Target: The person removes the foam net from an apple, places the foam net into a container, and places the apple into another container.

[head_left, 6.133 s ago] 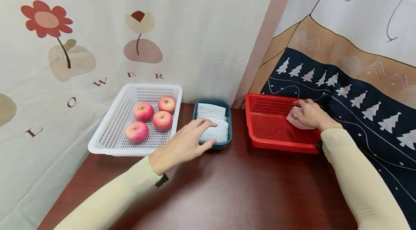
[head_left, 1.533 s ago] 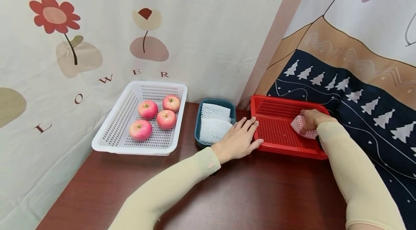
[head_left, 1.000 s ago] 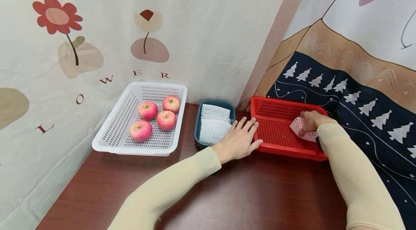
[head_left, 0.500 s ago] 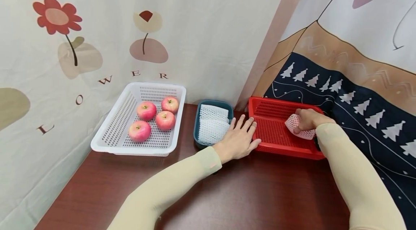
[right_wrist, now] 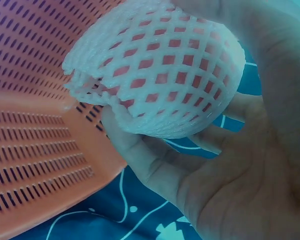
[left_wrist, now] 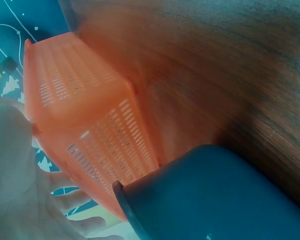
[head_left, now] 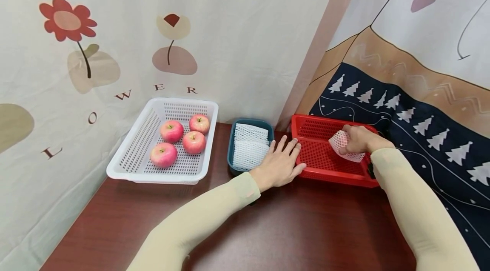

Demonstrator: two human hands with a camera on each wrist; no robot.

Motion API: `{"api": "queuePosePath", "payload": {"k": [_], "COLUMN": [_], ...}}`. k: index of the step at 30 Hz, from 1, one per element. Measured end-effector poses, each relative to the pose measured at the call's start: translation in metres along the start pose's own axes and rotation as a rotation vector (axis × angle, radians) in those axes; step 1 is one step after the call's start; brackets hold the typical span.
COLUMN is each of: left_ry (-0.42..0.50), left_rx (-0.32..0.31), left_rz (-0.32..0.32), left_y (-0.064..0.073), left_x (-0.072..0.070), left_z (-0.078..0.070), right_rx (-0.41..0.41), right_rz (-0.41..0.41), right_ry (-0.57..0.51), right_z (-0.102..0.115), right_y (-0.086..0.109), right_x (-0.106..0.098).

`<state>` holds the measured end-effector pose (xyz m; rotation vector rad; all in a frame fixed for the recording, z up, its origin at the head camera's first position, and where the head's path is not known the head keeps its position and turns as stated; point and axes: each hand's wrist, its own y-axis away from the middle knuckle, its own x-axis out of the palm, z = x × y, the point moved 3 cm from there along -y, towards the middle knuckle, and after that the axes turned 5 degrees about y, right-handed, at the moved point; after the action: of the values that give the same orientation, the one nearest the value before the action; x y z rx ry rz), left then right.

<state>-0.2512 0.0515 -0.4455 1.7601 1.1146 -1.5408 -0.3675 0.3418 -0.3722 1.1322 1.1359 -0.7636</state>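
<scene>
My right hand (head_left: 359, 140) grips an apple in a white foam net (head_left: 337, 141) at the right part of the red basket (head_left: 314, 154). Close up in the right wrist view, red skin shows through the mesh of the netted apple (right_wrist: 165, 70), with fingers and thumb around it. My left hand (head_left: 277, 164) lies with straight, spread fingers at the red basket's left rim, overlapping the right side of the blue bin (head_left: 231, 145). Inside that bin are white foam nets (head_left: 250, 154), partly hidden by the left hand.
To the left stands a white basket (head_left: 128, 145) holding several bare apples (head_left: 163, 155). All the containers stand on a dark red-brown table (head_left: 306, 224) against a printed curtain (head_left: 245, 41).
Since the oldest frame, my left hand has moved right from over the foam nets to the red basket's rim. Lately my right hand has shifted slightly left with the netted apple.
</scene>
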Motion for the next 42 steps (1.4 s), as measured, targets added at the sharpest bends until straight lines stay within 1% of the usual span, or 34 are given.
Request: {"api": "queuePosePath", "payload": {"k": [6, 10, 14, 22, 27, 33, 42], "left_ry": [0.006, 0.010, 0.016, 0.031, 0.051, 0.077, 0.062], "left_rx": [0.003, -0.003, -0.007, -0.013, -0.013, -0.029, -0.036], "left_rz": [0.001, 0.015, 0.022, 0.004, -0.002, -0.005, -0.044], "left_y": [0.000, 0.001, 0.001, 0.001, 0.005, 0.011, 0.021], "left_x": [-0.002, -0.003, -0.002, -0.002, -0.006, -0.013, -0.024], "left_z": [0.001, 0.000, -0.001, 0.001, 0.004, 0.012, 0.022], "right_rx": [-0.020, -0.039, -0.048, -0.091, -0.087, -0.087, -0.103], "right_rz": [-0.061, -0.105, -0.127, -0.184, -0.199, -0.201, -0.230], "right_ry": [-0.017, -0.038, -0.074, -0.054, -0.048, -0.081, -0.106], "right_z": [0.008, 0.016, 0.025, 0.042, 0.049, 0.058, 0.067], "right_y": [0.006, 0.014, 0.021, 0.031, 0.034, 0.038, 0.042], "right_x": [-0.002, -0.003, -0.003, -0.007, -0.008, -0.004, -0.002]}}
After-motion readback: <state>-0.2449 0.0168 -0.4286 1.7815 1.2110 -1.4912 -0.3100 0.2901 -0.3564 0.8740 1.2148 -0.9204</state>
